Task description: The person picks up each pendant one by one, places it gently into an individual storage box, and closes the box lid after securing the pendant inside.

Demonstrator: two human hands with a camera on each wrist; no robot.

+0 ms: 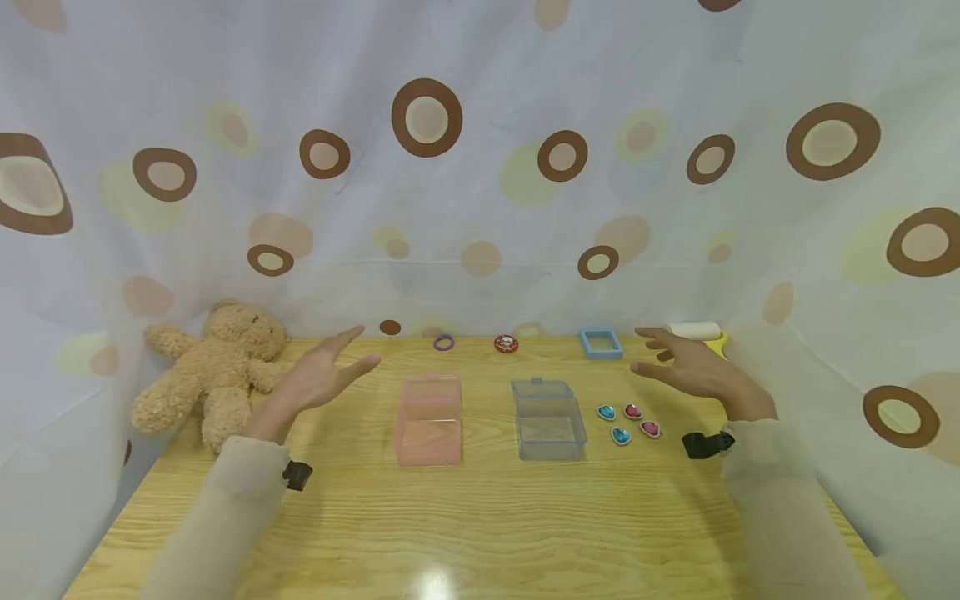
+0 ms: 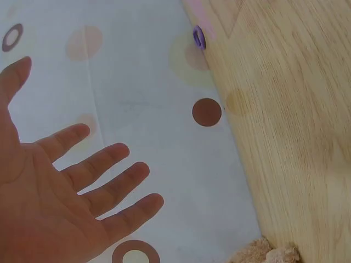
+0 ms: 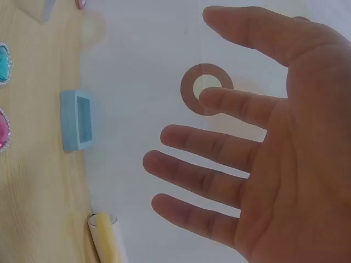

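My left hand (image 1: 313, 379) is held over the left side of the table with fingers spread and nothing in it, beside a tan teddy bear (image 1: 225, 367). On the other side my right hand (image 1: 693, 367) hovers with fingers extended, also holding nothing. Between the hands stand two lidded plastic boxes, one pink (image 1: 429, 437) and one clear grey (image 1: 551, 433), both with lids raised. Nearest the right hand lie two blue gems (image 1: 620, 436) and two pink gems (image 1: 651, 428) with silvery rims. The wrist views show both palms bare.
Along the back edge lie a purple ring (image 1: 444, 342), a round red piece (image 1: 506, 343) and a light blue square frame (image 1: 602, 343). A white roll (image 1: 694, 331) with something yellow (image 1: 717, 343) is at the back right. A spotted white curtain (image 1: 480, 208) surrounds the table (image 1: 480, 533).
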